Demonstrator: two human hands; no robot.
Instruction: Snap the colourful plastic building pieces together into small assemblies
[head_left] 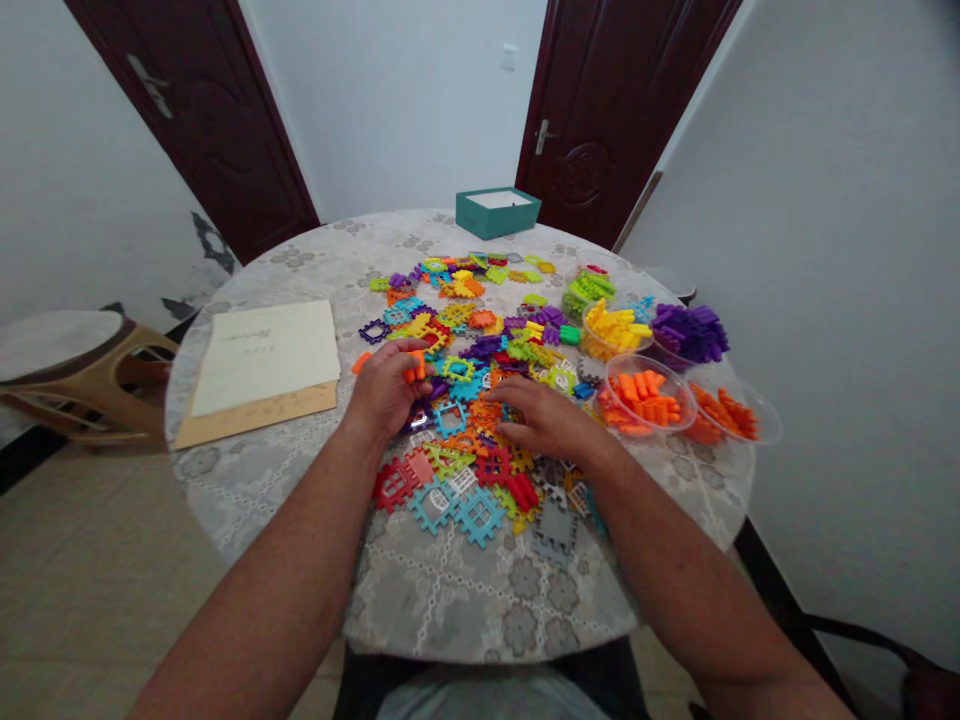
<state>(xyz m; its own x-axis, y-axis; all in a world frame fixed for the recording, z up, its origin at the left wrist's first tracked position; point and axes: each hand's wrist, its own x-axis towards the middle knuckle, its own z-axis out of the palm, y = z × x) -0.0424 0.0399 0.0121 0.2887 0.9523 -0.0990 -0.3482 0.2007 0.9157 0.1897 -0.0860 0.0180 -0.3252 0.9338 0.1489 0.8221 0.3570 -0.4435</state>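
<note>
My left hand (390, 385) is closed round several orange plastic building pieces (416, 367), over the left side of a loose pile. My right hand (544, 410) reaches in from the right, thumb and fingers apart, its fingertips at an orange notched piece (484, 412) in the pile. Whether they touch it I cannot tell. Between the hands lie interlocking plastic pieces in many colours, among them a light blue square frame (451, 420). Nearer me are a red window piece (395, 484), a light blue piece (480, 514) and a grey square (556, 530).
Clear tubs of sorted pieces stand at the right: orange (646, 400), darker orange (724, 415), yellow (615, 330), purple (688, 332) and green (589, 293). A green box (496, 213) sits at the table's far edge. Papers (266, 355) lie left; a wooden stool (90, 370) stands beyond.
</note>
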